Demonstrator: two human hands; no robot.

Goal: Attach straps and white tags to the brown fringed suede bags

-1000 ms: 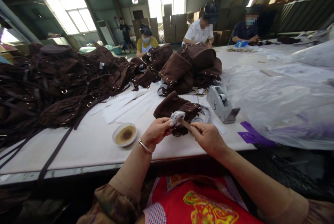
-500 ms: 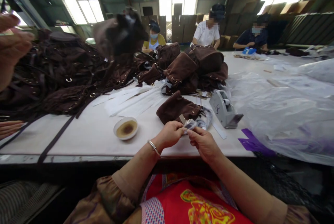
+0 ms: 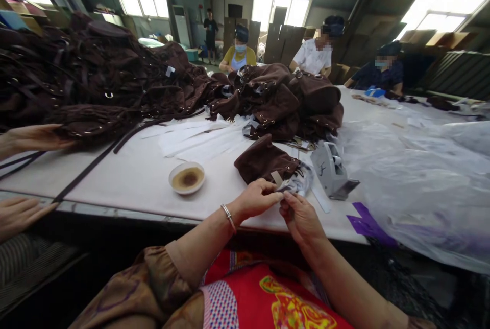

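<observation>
A brown drawstring bag (image 3: 258, 158) lies on its side on the table just beyond my hands, its eyeleted opening toward the right. Crumpled whitish wrapping (image 3: 304, 181) spills from that end. My left hand (image 3: 258, 197), with a bangle at the wrist, pinches the near edge of this wrapping between thumb and fingers. From the other side my right hand (image 3: 300, 214) pinches the same edge, its fingertips almost touching the left thumb. A small beige strip (image 3: 276, 178) shows on the bag above my left fingers. What exactly lies between my fingertips is partly hidden.
A grey tape dispenser (image 3: 329, 170) stands right of the bag, and a bowl of brownish liquid (image 3: 187, 178) left. Brown bags (image 3: 275, 99) are piled behind, with white strips (image 3: 195, 137). Clear plastic sheeting (image 3: 413, 181) covers the right. A co-worker's hands (image 3: 40, 137) are at left.
The view has shifted slightly. The blurred brown bag in the air at left is down on the pile, and the co-worker's raised hand has lowered to it. My hands still pinch the wrapping.
</observation>
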